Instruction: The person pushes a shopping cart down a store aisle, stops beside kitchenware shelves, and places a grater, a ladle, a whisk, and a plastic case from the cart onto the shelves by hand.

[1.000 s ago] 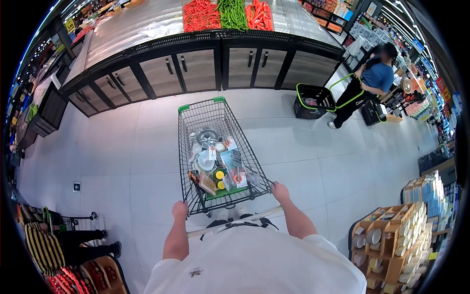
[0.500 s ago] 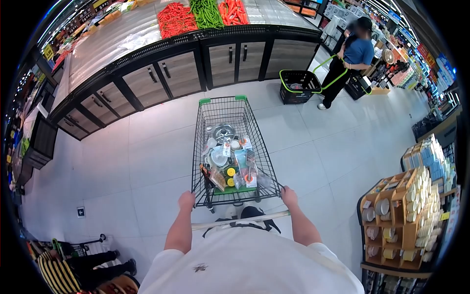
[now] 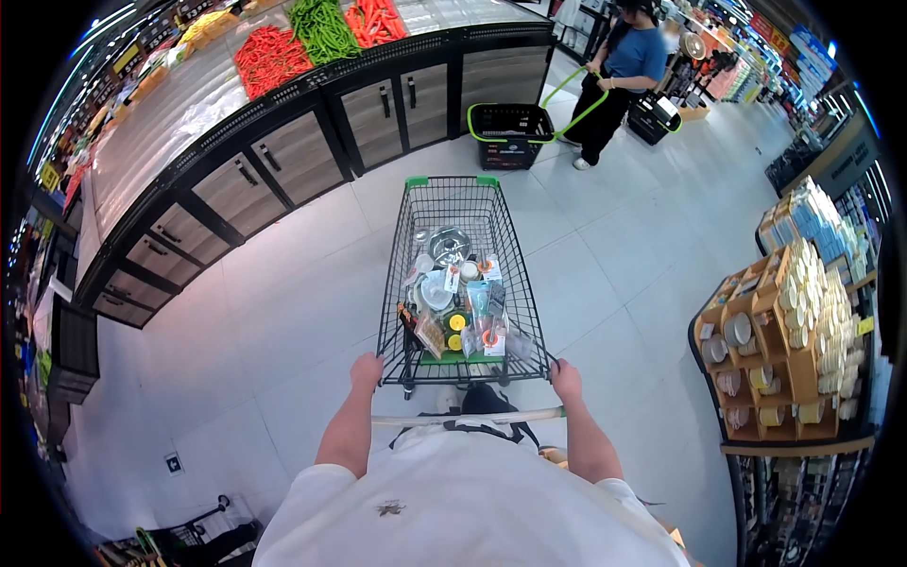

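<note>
My left hand (image 3: 367, 369) is closed around the near left corner of a black wire shopping cart (image 3: 521, 283). At the near right corner, my right hand (image 3: 566, 376) is wrapped round the frame in the same way. Inside the cart lie packaged goods: a round shiny lidded item (image 3: 450, 246), a clear plastic tub (image 3: 436, 292), two yellow-topped items (image 3: 456, 323), a brown flat packet (image 3: 430, 335) and several tagged bags. A light bar (image 3: 468, 417) crosses in front of my waist, apart from both hands.
Ahead runs a produce counter (image 3: 350, 118) with red and green chillies. A person in a blue shirt (image 3: 635, 59) stands ahead right, holding the long green handle of a black basket (image 3: 513, 142). To the right is a wooden crockery stand (image 3: 770, 378). Another cart (image 3: 203, 524) is behind left.
The cart and I have turned to the right and come nearer the crockery stand. Counter, basket and person have shifted left in view. Both hands keep their hold.
</note>
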Action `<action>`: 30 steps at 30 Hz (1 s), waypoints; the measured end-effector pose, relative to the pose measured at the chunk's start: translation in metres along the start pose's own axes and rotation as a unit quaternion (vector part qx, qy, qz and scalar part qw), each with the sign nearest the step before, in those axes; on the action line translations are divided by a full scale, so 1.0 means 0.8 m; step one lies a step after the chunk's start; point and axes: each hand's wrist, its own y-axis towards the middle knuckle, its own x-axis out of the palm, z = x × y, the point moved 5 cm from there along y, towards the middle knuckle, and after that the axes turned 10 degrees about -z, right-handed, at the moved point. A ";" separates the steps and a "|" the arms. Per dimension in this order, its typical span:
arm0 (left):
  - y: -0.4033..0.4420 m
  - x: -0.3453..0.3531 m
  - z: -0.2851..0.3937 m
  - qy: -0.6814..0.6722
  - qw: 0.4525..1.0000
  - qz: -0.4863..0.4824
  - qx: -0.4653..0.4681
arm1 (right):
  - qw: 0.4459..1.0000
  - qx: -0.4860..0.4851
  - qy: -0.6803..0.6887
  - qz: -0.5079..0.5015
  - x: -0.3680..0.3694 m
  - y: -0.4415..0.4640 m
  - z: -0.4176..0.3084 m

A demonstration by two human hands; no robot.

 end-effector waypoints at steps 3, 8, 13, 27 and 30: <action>0.028 0.010 0.026 0.028 0.999 -0.010 0.014 | 0.999 0.029 0.025 -0.001 0.015 0.006 0.032; 0.036 0.023 0.069 0.069 0.996 -0.027 0.052 | 0.996 0.066 0.051 0.024 0.003 -0.028 0.069; 0.041 0.030 0.121 0.094 0.992 -0.046 0.077 | 0.991 0.109 0.071 0.033 0.013 -0.041 0.109; 0.089 0.108 0.263 0.189 0.965 -0.064 0.168 | 0.967 0.187 0.157 0.065 0.061 -0.063 0.267; 0.108 0.130 0.292 0.211 0.954 -0.078 0.198 | 0.958 0.221 0.168 0.074 0.053 -0.081 0.285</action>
